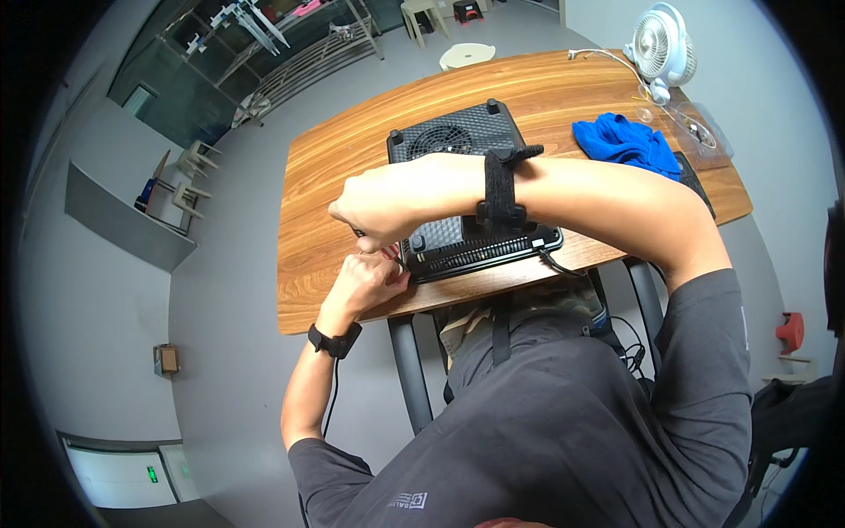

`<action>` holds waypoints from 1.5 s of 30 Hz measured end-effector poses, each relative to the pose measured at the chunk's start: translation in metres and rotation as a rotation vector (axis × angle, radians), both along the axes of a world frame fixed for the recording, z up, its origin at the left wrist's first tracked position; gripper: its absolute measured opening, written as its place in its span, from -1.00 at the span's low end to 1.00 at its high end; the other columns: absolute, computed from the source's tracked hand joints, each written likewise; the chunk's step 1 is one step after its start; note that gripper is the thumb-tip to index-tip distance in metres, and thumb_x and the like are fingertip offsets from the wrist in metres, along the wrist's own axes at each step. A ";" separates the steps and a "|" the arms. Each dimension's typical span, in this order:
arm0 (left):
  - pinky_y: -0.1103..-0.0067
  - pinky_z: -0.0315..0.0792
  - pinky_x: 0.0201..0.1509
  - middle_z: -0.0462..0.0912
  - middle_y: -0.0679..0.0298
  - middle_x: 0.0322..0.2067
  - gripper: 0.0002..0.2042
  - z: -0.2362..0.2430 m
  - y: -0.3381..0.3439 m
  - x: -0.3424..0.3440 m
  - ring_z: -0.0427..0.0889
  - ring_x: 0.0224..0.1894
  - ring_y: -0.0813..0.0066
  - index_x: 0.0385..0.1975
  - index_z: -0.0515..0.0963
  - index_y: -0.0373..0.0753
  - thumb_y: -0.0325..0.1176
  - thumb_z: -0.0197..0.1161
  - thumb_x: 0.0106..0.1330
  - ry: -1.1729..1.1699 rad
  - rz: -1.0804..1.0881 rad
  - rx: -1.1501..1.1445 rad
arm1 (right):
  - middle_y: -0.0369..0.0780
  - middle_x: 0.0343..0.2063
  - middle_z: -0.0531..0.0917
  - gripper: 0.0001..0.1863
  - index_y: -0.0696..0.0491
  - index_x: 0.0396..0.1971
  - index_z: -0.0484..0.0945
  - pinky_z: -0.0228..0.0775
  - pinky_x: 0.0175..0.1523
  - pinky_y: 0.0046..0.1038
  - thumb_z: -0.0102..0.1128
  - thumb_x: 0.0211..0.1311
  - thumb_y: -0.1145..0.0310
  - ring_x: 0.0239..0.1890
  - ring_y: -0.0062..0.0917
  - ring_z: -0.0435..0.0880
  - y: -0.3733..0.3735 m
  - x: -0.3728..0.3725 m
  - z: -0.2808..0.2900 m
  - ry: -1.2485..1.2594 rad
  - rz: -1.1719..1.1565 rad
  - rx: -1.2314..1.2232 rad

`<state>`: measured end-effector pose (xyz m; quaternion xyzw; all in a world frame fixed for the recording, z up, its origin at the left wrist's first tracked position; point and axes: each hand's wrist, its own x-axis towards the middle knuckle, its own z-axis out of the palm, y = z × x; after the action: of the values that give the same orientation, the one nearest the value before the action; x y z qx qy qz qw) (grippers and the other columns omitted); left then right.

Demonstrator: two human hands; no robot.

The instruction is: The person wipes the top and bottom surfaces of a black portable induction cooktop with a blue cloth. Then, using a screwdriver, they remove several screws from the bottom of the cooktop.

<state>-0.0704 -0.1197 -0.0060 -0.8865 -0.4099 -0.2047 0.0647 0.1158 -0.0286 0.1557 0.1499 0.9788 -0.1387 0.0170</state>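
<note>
A black device (pixel 453 123) with a textured underside, a round fan grille and rubber feet lies on the wooden table (pixel 326 150). My right hand (pixel 383 207) reaches across it to its left side, fingers curled round something dark and mostly hidden. Just below, my left hand (pixel 370 280) is closed beside the device's front left corner, pinching something I cannot make out. A small red-and-white striped item (pixel 391 253) shows between my hands. A black cable (pixel 554 264) runs from the device's right end.
On the right of the table are a crumpled blue cloth (pixel 625 141), a white fan (pixel 656 53), white cables and a clear bag (pixel 709 132). Beyond the far edge are stools (pixel 466 55) and a metal rack (pixel 299 70).
</note>
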 end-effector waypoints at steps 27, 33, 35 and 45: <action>0.47 0.67 0.00 0.80 0.09 -0.19 -0.69 0.023 0.008 -0.019 0.83 -0.20 0.37 -0.02 0.58 -0.41 -0.55 0.40 0.25 -0.533 0.209 -0.548 | 0.03 -0.35 0.76 -0.56 0.27 -0.10 0.55 0.64 -0.14 -0.24 0.45 0.12 0.31 -0.23 -0.14 0.81 0.035 -0.005 -0.005 0.231 -0.011 -0.130; 0.51 0.67 -0.03 0.82 0.12 -0.26 -0.73 0.023 0.015 -0.019 0.84 -0.20 0.40 -0.01 0.59 -0.41 -0.55 0.40 0.33 -0.475 0.323 -0.571 | 0.06 -0.32 0.76 -0.58 0.27 -0.09 0.53 0.64 -0.12 -0.25 0.41 0.17 0.31 -0.19 -0.13 0.81 0.044 -0.003 -0.006 0.303 -0.043 -0.145; 0.57 0.69 -0.07 0.83 0.14 -0.24 -0.81 0.024 0.017 -0.023 0.83 -0.19 0.48 -0.07 0.62 -0.41 -0.53 0.39 0.37 -0.488 0.370 -0.636 | 0.05 -0.34 0.76 -0.60 0.27 -0.11 0.53 0.63 -0.14 -0.26 0.40 0.17 0.33 -0.21 -0.14 0.81 0.048 -0.001 -0.006 0.325 -0.052 -0.121; 0.48 0.63 -0.21 0.77 0.04 -0.41 -0.79 0.030 0.023 -0.050 0.78 -0.38 0.39 -0.17 0.69 -0.38 -0.32 0.34 0.46 -0.325 0.599 -0.519 | 0.01 -0.34 0.77 -0.59 0.24 -0.21 0.60 0.64 -0.10 -0.25 0.46 0.09 0.23 -0.20 -0.15 0.81 0.063 0.003 -0.015 0.346 -0.135 -0.148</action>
<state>-0.1199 -0.0972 0.0236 -0.6714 -0.6920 -0.2041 -0.1695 0.1184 0.0343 0.1407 0.1875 0.9420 -0.2349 -0.1496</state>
